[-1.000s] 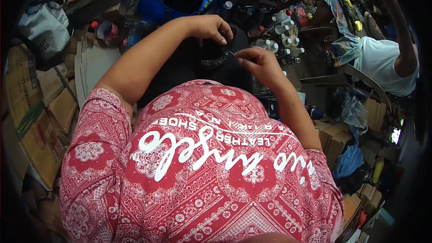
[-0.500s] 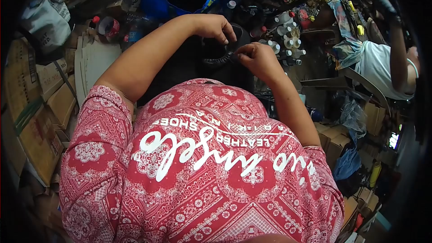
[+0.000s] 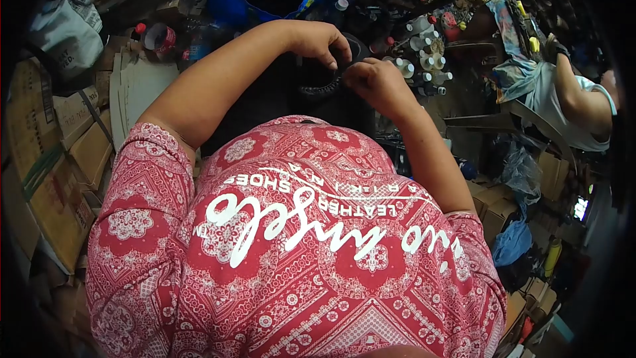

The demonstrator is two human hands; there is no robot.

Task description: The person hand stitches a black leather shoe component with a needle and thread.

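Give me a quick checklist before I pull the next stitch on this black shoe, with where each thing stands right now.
1. Left hand steadying the black shoe: ok, its fingers curl over the top edge.
2. Right hand pinched at the stitching edge: ok, fingertips meet beside the left hand.
3. Needle or thread in the pinch: cannot tell, the fingers hide it.
4. Shoe supported in the lap: ok, it sits just past the red shirt.
5. Thread spools near the right hand: ok, on the bench to its right.
6. Co-worker's arm apart from the hands: ok, far right.
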